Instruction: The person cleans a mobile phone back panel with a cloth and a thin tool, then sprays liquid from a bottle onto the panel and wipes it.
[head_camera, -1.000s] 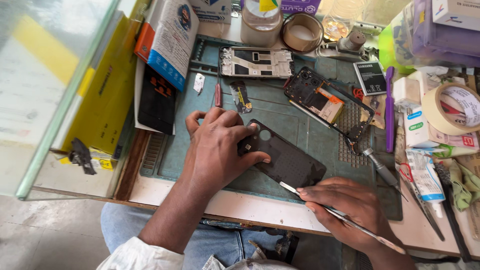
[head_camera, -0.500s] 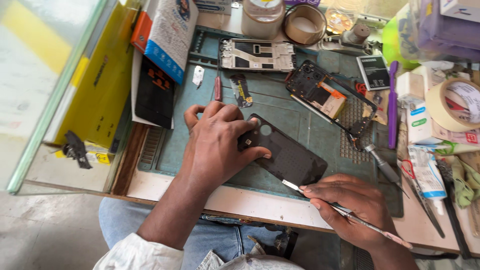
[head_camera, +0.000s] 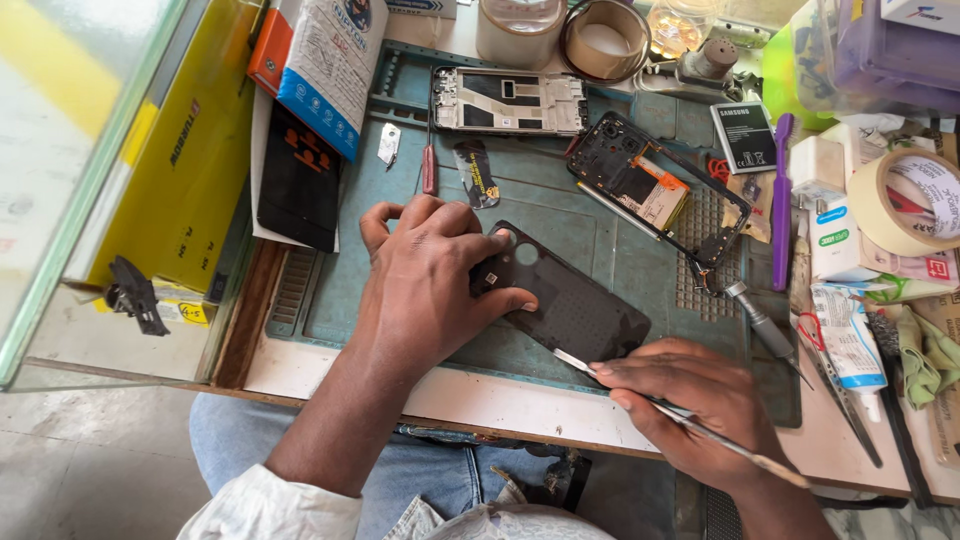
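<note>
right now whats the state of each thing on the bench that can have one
left hand: pressed flat on the black back cover
black back cover: detached, flat on the mat
right hand: gripping a thin metal tool
thin metal tool: tip at the cover's edge
open phone: back off, insides showing
phone frame: stripped, lying flat
tape roll: lying flat

Bright, even daylight fills the view, seemingly from the far side of the workbench (head_camera: 520, 400), where a clear jar (head_camera: 520, 25) and plastic boxes (head_camera: 880, 50) wash out pale. Shadows are soft and short, sitting just under the left hand (head_camera: 425, 285) and right hand (head_camera: 700, 395). The glass case (head_camera: 60, 150) at the bench's left edge shows hazy glare. The centre is sharp; edges bow slightly and soften.
</note>
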